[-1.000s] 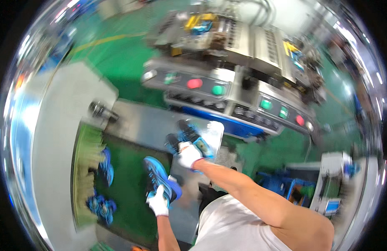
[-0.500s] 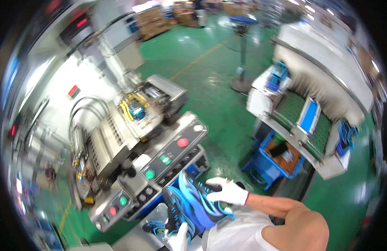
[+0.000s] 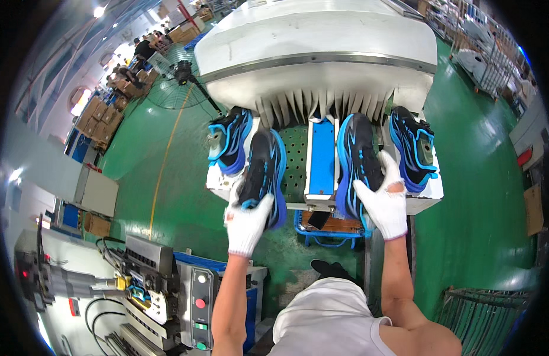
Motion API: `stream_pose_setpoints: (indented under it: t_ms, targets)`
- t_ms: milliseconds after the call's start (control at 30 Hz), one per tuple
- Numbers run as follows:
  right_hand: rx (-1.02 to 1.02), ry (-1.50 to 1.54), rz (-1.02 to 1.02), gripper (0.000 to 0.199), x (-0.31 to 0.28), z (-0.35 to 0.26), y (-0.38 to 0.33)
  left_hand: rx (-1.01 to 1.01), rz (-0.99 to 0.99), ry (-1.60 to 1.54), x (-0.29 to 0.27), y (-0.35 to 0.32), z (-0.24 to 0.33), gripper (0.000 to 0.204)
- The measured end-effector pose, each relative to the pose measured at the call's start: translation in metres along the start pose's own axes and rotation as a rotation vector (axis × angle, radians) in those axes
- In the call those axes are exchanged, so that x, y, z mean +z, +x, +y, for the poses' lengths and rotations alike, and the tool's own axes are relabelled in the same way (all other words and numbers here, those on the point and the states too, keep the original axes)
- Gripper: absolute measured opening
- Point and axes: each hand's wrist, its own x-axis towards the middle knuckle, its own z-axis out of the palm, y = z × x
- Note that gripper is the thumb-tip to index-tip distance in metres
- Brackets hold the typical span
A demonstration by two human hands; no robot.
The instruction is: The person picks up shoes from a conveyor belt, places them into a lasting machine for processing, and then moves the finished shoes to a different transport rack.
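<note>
My left hand (image 3: 249, 224), in a white glove, is closed around the heel end of a black sneaker (image 3: 264, 166) with a blue sole. My right hand (image 3: 385, 202), gloved too, grips a matching sneaker (image 3: 358, 157) by its heel. Both shoes point away from me, toes near the strip curtain (image 3: 322, 101) of a white machine (image 3: 322, 41). They are over the machine's perforated green conveyor bed (image 3: 296, 157), on either side of a blue center strip (image 3: 321, 160). Whether they touch the bed I cannot tell. One more sneaker (image 3: 232, 142) rests on the left ledge, another sneaker (image 3: 412, 148) on the right ledge.
Below the bed stands a blue cart (image 3: 328, 237) with a dark item in it. A machine with a button panel (image 3: 198, 302) is at lower left. A pedestal fan (image 3: 183, 72) stands beyond on the left; a wire rack (image 3: 482, 314) is at lower right.
My view has swung right, from the button-panel machine to the white one. The two sneakers, earlier held together near my body, are now apart, one in each hand, at the conveyor.
</note>
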Motion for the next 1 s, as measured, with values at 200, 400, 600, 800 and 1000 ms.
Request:
stream_pose_setpoints:
  t_ms: [200, 400, 600, 800, 1000]
  targets:
    - [0.120, -0.099, 0.074, 0.085, 0.072, 0.055, 0.065, 0.319, 0.031, 0.424, 0.093, 0.141, -0.042, 0.084]
    - [-0.044, -0.212, -0.022, 0.084, 0.088, 0.075, 0.190, 0.318, 0.086, 0.397, 0.134, 0.208, -0.022, 0.083]
    - [-0.376, -0.093, 0.256, 0.070, 0.129, -0.025, 0.105, 0.482, 0.007, 0.134, 0.035, -0.019, -0.108, 0.063]
    - [-0.419, 0.500, -1.583, 0.072, 0.258, -0.086, -0.213, -0.630, 0.308, 0.553, -0.092, -0.379, -0.249, 0.045]
    - [-1.088, 0.171, -2.246, 0.067, 0.226, -0.087, -0.418, -1.591, 1.302, 0.361, -0.011, -0.741, -0.236, 0.036]
